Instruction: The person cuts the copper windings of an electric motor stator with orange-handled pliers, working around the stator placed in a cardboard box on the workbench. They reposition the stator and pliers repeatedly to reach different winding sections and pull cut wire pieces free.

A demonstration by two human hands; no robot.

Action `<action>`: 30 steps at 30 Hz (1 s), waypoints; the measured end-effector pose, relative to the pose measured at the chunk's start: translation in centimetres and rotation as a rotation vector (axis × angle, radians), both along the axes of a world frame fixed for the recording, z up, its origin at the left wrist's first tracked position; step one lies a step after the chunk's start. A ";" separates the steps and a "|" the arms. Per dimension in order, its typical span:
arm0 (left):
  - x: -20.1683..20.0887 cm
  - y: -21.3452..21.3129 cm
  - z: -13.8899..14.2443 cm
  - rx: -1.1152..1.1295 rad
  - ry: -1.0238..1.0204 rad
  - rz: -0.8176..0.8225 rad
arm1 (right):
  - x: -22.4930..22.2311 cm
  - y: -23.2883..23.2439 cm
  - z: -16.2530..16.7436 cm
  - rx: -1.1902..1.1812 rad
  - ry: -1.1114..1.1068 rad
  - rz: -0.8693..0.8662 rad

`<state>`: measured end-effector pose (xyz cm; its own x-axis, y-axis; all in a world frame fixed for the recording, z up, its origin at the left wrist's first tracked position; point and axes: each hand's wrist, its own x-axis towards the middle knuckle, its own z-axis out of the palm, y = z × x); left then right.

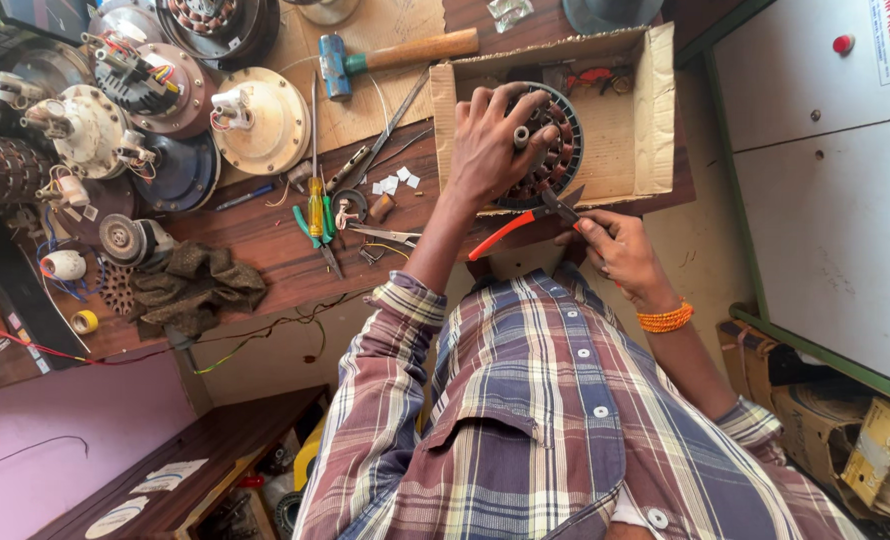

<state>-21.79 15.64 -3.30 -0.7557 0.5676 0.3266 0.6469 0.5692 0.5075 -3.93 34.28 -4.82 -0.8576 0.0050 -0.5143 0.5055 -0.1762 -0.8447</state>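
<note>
My left hand (485,150) rests spread over a round fan-motor stator (561,150) with copper windings, fingers curled round its central shaft. The stator lies in an open cardboard box (655,110) on the wooden bench. My right hand (620,255), with an orange bead bracelet at the wrist, grips red-handled pliers (513,228). The pliers' jaws touch the near edge of the stator. My checked shirt fills the lower part of the view.
A hammer (395,55) lies behind the box on the left. Screwdrivers (315,215), small pliers and bits of paper lie on the bench. Several fan motor covers (255,120) crowd the far left, with a crumpled cloth (190,285). A grey machine cabinet (835,200) stands to the right.
</note>
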 end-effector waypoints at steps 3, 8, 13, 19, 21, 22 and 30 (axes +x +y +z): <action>-0.6 -0.1 0.6 -0.008 -0.010 -0.054 | -0.2 0.7 -1.0 -0.032 -0.018 0.078; -1.5 -0.2 0.7 -0.104 -0.073 -0.115 | 1.2 0.6 -6.6 0.404 0.259 0.174; -2.0 0.0 -0.4 -0.166 -0.072 -0.168 | 0.5 -0.9 -14.6 1.001 0.764 -0.035; -2.0 0.2 -0.4 -0.214 -0.028 -0.171 | -0.1 -0.7 -13.5 0.667 0.762 -0.030; -2.1 0.2 -0.1 -0.217 0.027 -0.187 | 0.4 -0.4 -10.4 0.611 0.684 -0.051; -2.2 0.2 0.1 -0.201 0.061 -0.200 | 0.5 -0.2 -8.7 0.585 0.643 -0.060; -2.3 -0.1 -0.7 -0.147 0.047 -0.243 | 0.3 0.7 1.5 0.931 0.710 0.219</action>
<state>-24.12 15.49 -4.00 -0.5780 0.7741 0.2584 0.7939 0.4602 0.3974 -3.62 35.01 -3.37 -0.9783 -0.0573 0.1993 -0.1838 0.6847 -0.7052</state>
